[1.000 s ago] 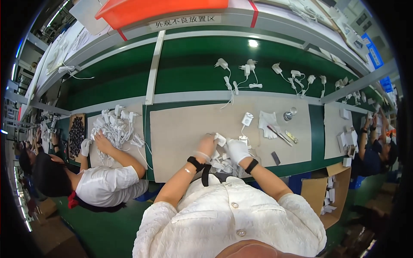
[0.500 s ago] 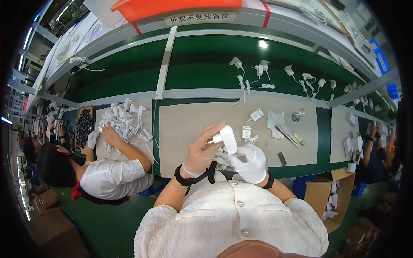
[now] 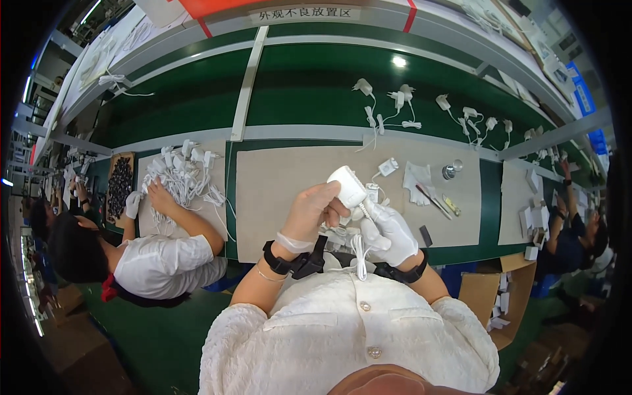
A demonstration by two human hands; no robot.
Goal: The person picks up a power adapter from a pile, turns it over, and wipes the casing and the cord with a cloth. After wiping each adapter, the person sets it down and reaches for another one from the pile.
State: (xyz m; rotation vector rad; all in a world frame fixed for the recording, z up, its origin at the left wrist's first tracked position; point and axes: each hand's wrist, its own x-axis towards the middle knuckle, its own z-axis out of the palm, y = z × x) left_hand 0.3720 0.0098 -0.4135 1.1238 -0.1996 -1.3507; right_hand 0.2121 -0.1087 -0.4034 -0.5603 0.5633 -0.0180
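Note:
My left hand [image 3: 311,212] grips a white power adapter [image 3: 347,187] above the mat, its fingers closed around the adapter's side. My right hand [image 3: 393,236], in a white glove, pinches the adapter's white cord [image 3: 364,210] close to where it leaves the housing. A tied bundle of that white cable [image 3: 360,258] hangs below, between my wrists. More white cables lie partly hidden under my hands. Just beyond the right hand, another adapter [image 3: 372,191] lies on the mat, with one more white adapter [image 3: 388,166] farther off.
On the beige mat [image 3: 283,178] to the right are a white cloth [image 3: 416,181], a red-and-silver slim tool [image 3: 431,199], a metal-topped bottle [image 3: 452,170] and a dark block [image 3: 425,236]. Adapters hang along the green panel [image 3: 309,85]. A co-worker [image 3: 164,263] handles a cable pile [image 3: 181,174] at left.
The adapter has turned in my left hand, so its pins no longer show. My right hand has opened out from a fist to a pinch on the cord, and the cable bundle now hangs in sight.

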